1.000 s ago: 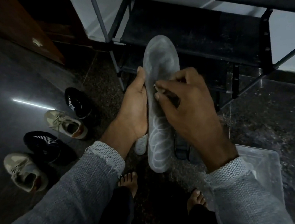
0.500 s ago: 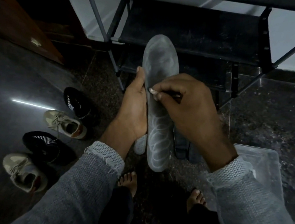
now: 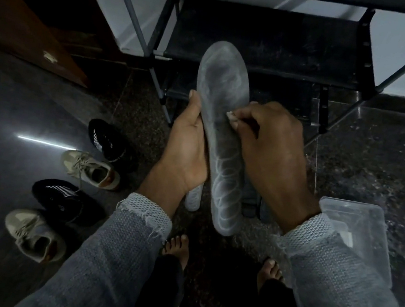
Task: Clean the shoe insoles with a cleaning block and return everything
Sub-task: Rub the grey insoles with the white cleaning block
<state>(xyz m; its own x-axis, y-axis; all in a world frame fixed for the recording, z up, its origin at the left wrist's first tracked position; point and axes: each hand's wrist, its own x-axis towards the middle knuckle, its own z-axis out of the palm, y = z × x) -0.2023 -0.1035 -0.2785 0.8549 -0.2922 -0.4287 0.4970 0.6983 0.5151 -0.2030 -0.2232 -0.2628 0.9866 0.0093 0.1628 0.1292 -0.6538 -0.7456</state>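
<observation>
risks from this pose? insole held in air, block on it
1. The left hand supports the insole only along one edge; the right hand pressing the barely visible cleaning block could flex or slip it.
2. If dropped, it may land on the insoles on the floor.

Floor: dark polished stone | left: two black shoes alternating with two beige sneakers | right: clear plastic container | rear: shoe rack standing | centre: bare feet
</observation>
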